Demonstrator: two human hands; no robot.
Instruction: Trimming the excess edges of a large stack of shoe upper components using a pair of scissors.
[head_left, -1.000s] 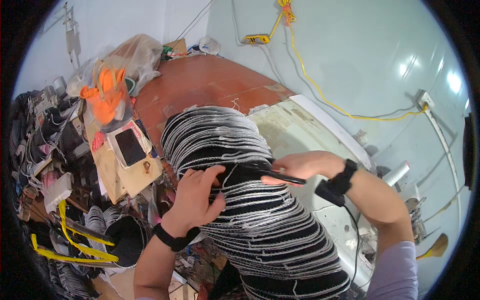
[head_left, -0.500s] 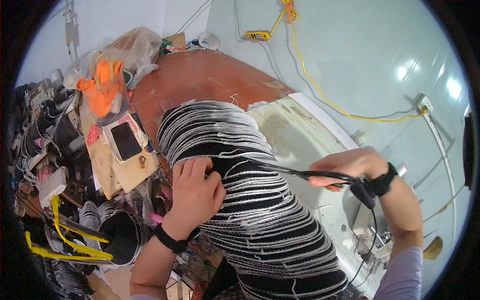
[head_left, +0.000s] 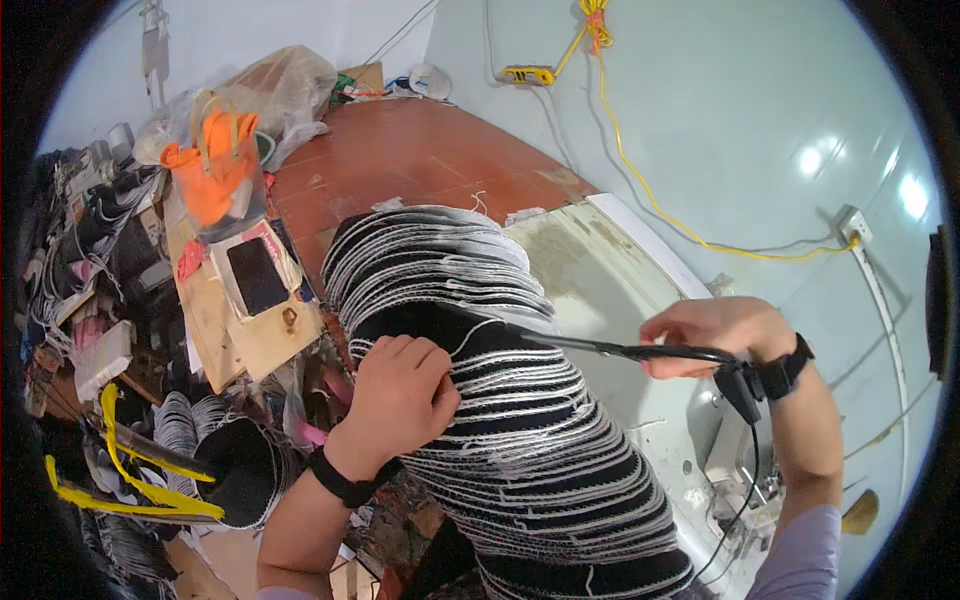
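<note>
A long, overlapping row of black fabric pieces with white stitched edges (head_left: 520,440) runs from the centre down to the lower right. My left hand (head_left: 400,395) rests on the row's left side, its fingers curled against one black piece. Beyond these fingers a wider black face shows between the pieces. My right hand (head_left: 715,330) grips black-handled scissors (head_left: 620,349), whose blades point left over the row. The blade tips lie close to a loose white thread (head_left: 475,332) that curves up from an edge; whether they touch it I cannot tell.
A pale machine table (head_left: 580,255) lies under and right of the row, with a dark cord (head_left: 742,510). To the left, a phone (head_left: 257,275) sits on boards beside a clear bag with orange cloth (head_left: 215,165). Yellow-strapped stacks (head_left: 160,490) stand lower left.
My left fingers have curled in and moved slightly down, and more of a black piece's face shows. The scissors have shifted a little right, away from the row. The whole view has shifted slightly.
</note>
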